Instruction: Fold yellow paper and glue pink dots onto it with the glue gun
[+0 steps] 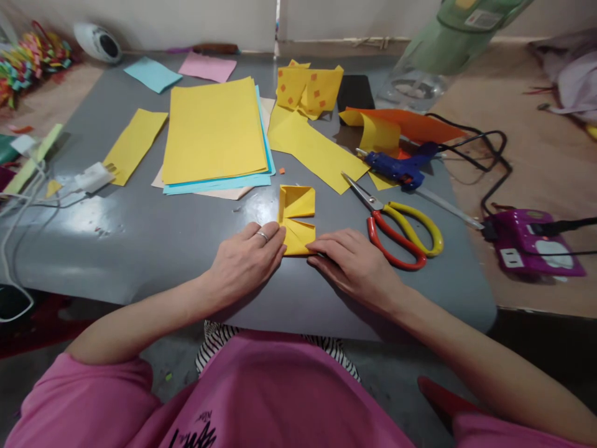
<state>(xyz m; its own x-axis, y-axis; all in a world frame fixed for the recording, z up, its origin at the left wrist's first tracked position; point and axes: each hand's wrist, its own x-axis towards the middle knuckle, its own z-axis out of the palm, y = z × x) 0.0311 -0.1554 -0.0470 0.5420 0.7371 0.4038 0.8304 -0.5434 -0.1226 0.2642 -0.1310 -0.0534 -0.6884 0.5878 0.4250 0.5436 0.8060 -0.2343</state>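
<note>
A small folded yellow paper (298,239) lies on the grey table mat in front of me, with creased flaps along its middle. My left hand (249,255) holds its lower left edge, fingers together and a ring on one of them. At the lower right corner, my right hand (352,261) pinches the paper between thumb and fingers. Scissors (387,227) with one red and one yellow handle rest to the right of that hand, blades pointing up and left. Beyond the folded piece is a stack of yellow paper (212,130) over light blue sheets.
A blue glue gun (403,165) with a cable lies right, near a purple power socket (536,242). Behind it stands a green-topped bottle (448,56). A yellow dotted paper piece (310,90) sits at the back. A white plug (96,178) and cables are on the left.
</note>
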